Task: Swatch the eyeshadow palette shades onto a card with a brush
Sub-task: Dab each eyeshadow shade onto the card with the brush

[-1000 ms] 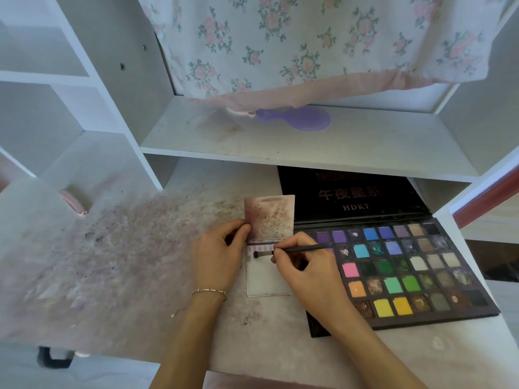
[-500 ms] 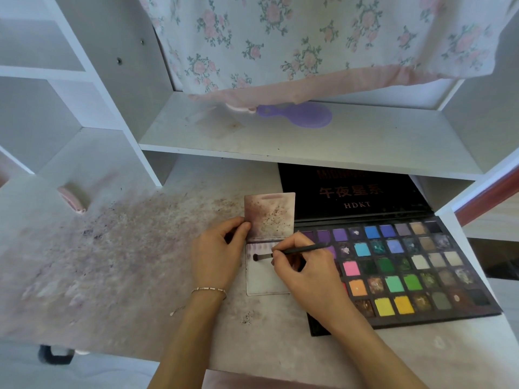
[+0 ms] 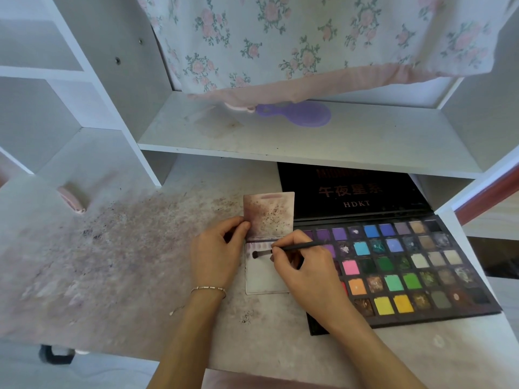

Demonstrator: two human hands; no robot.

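Grip: my right hand (image 3: 306, 265) pinches the brush (image 3: 283, 249) pencil-style for control.
Brush tip: on the card (image 3: 264, 279), below its faint purple strokes.
Left hand (image 3: 217, 256): fingers pinch the card's left edge, steadying it.
Palette (image 3: 407, 270): open, touching the card's right side for short reaches.

From my feed I see a stained tabletop (image 3: 118, 256), dusted with purplish powder and dark specks across its left and middle. A white shelf (image 3: 323, 141) spans the far side, and on it lies a purple hand mirror (image 3: 302, 113) with its handle pointing left, half under the pink hem of a floral cloth (image 3: 309, 40) hanging from above. On the far left stand white cubby dividers (image 3: 92, 88), a pink object (image 3: 71, 199) I can't identify rests near them, and a thin bracelet (image 3: 209, 289) circles the near wrist.
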